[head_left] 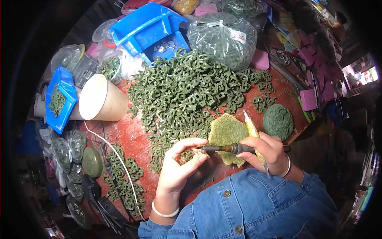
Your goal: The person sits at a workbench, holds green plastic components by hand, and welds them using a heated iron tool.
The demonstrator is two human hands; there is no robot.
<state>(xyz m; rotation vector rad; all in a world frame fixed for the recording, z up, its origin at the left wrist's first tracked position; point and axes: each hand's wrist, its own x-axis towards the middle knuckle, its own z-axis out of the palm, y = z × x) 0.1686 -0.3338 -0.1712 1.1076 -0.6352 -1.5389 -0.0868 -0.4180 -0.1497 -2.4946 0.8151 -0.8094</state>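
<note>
My right hand (266, 153) grips a dark soldering iron (234, 149), its tip pointing left. A yellow-wrapped pointed tool (252, 131) is also held across that hand, slanting between the fingers. My left hand (179, 165) is closed, thumb and forefinger curled together at the iron's tip; what they pinch is too small to make out. Under the iron lies a rough yellow-green pad (228, 133). Beyond the hands spreads a big heap of small looped green pieces (187, 83). A round dark-green pad (278, 122) sits right of the yellow one.
A white cup (102, 98) lies tilted on the red table (133, 137). Blue bins (143, 30) and a tied clear bag (223, 42) stand behind the heap. A white cord (115, 151) crosses the left side. Pink blocks (307, 99) line the right edge; a person (337, 28) is far right.
</note>
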